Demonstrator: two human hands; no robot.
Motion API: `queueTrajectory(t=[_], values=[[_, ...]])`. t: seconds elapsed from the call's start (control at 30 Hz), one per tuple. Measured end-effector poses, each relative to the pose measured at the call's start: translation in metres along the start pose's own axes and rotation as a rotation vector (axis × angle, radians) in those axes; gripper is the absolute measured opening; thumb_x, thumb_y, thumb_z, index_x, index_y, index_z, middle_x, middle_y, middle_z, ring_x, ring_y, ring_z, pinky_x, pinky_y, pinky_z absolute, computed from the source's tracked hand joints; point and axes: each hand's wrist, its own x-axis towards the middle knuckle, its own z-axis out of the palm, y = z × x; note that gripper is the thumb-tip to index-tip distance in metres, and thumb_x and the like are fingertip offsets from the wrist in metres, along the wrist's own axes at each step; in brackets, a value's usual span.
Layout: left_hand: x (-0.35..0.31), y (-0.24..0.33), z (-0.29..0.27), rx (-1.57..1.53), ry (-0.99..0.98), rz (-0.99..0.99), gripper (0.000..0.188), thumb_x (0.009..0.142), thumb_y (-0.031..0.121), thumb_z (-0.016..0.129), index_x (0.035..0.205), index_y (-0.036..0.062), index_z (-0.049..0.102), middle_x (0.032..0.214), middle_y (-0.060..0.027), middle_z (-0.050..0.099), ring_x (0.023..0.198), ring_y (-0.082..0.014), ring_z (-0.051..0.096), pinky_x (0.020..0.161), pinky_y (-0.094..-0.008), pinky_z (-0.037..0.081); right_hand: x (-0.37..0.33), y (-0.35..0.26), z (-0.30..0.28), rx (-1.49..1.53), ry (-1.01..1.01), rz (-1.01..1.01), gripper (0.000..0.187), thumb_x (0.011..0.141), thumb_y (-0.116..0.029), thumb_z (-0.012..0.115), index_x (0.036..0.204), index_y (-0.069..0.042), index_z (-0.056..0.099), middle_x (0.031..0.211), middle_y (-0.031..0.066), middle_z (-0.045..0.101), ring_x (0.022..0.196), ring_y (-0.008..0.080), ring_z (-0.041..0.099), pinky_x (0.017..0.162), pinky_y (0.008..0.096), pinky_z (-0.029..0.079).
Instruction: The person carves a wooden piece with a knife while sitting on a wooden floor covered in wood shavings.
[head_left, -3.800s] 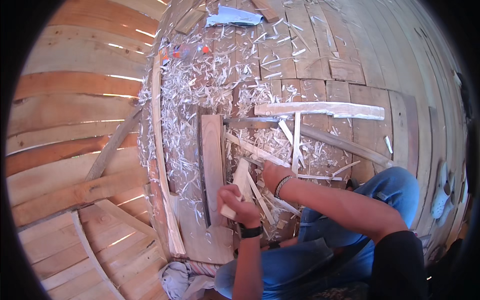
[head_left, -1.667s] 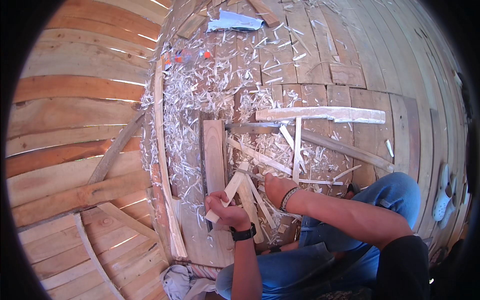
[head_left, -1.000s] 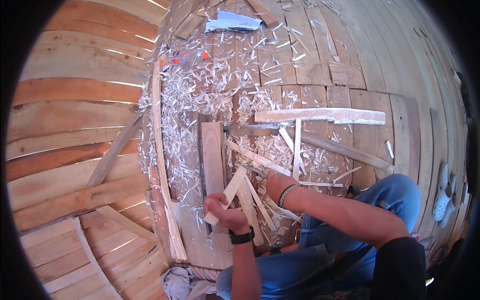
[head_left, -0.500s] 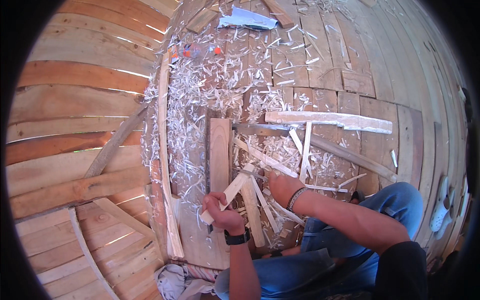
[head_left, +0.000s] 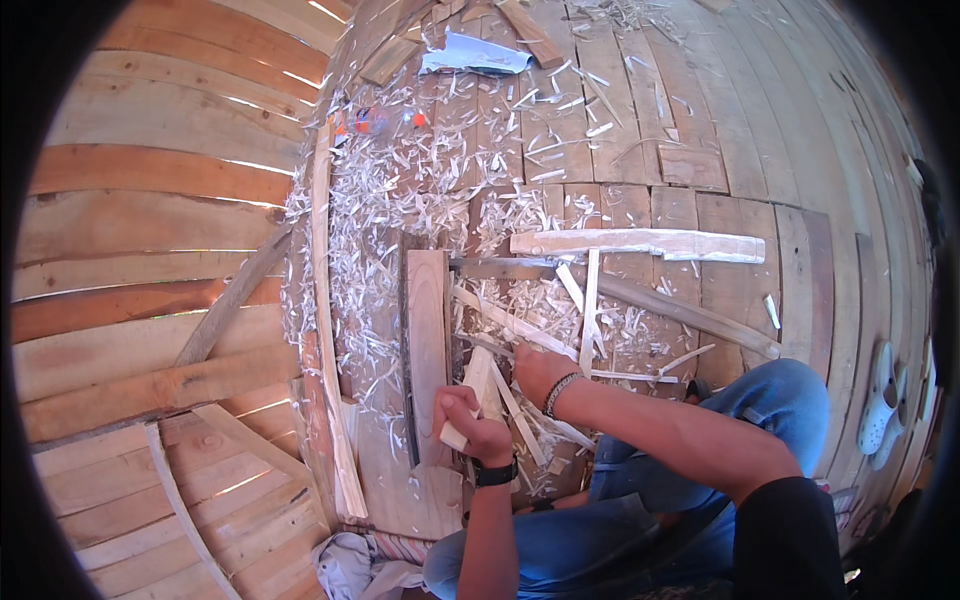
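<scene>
My left hand (head_left: 472,425) is closed round a short, pale wooden stick (head_left: 480,366). The stick's far end points away from me, and its near end shows below my fingers. In my closed right hand (head_left: 540,377) is a knife whose thin, dark blade (head_left: 487,345) reaches left, close to the stick's far end. I cannot tell whether blade and stick touch. The knife's handle is hidden by my fingers. Just left of the blade lies a reddish wooden board (head_left: 428,330). Pale split strips (head_left: 518,415) lie beside my right hand.
Curled shavings (head_left: 375,200) cover much of the plank floor ahead and left. A long whitish billet (head_left: 640,244) lies beyond my hands, near a brown pole (head_left: 690,315). Farther off are a blue-white sheet (head_left: 478,54) and a clear bottle (head_left: 380,122). Light clogs (head_left: 878,410) sit far right.
My left hand has shifted right and drawn the stick toward me, turning it more upright. The blade, earlier across the stick's far end, now sits by its tip. The whole view has shifted slightly.
</scene>
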Motion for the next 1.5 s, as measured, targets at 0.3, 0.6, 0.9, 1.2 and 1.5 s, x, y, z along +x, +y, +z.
queueTrajectory(t=[0.3,0.6,0.9,1.2,1.5], values=[[0.029,-0.006,-0.015,-0.116,0.167,-0.208,0.04,0.093,0.029,0.038,0.059,0.0085,0.038,0.055,0.0004,0.036,0.049,-0.0089,0.033,0.043,-0.0241,0.021,-0.013,-0.01,-0.004,0.009,-0.042,-0.016,0.022,0.087,-0.01,0.047,0.1,0.006,0.049,0.085,0.0253,0.066,0.081,0.0376,0.067,0.068,0.0428,0.055],[0.037,-0.014,-0.023,-0.187,0.214,-0.288,0.034,0.093,0.03,0.037,0.065,0.0096,0.039,0.058,0.002,0.037,0.05,-0.0071,0.035,0.041,-0.02,0.022,-0.033,-0.015,-0.014,-0.035,-0.03,-0.022,0.018,0.089,-0.011,0.043,0.096,0.004,0.051,0.08,0.0241,0.066,0.078,0.0373,0.068,0.066,0.0441,0.055],[0.025,-0.008,-0.012,-0.151,0.194,-0.224,0.036,0.093,0.031,0.038,0.064,0.0102,0.04,0.058,0.0023,0.038,0.047,-0.0065,0.032,0.04,-0.0194,0.021,-0.036,-0.009,-0.01,-0.044,-0.016,-0.014,0.016,0.087,-0.009,0.047,0.096,0.004,0.049,0.078,0.0236,0.066,0.076,0.0359,0.068,0.065,0.0427,0.055],[0.017,-0.006,-0.008,-0.107,0.161,-0.161,0.038,0.093,0.031,0.039,0.062,0.0098,0.041,0.057,0.0022,0.039,0.047,-0.0068,0.033,0.042,-0.0199,0.024,-0.034,-0.011,-0.004,-0.017,0.001,0.026,0.016,0.088,-0.009,0.046,0.098,0.004,0.049,0.079,0.0228,0.067,0.077,0.0358,0.068,0.066,0.0419,0.055],[-0.014,-0.005,0.013,0.013,0.082,0.113,0.037,0.093,0.027,0.039,0.061,0.0089,0.038,0.058,0.001,0.037,0.048,-0.0083,0.032,0.043,-0.0242,0.024,-0.011,-0.004,-0.01,0.021,-0.042,0.177,0.021,0.09,-0.011,0.045,0.104,0.003,0.052,0.095,0.0248,0.065,0.092,0.0352,0.066,0.077,0.0424,0.054]])
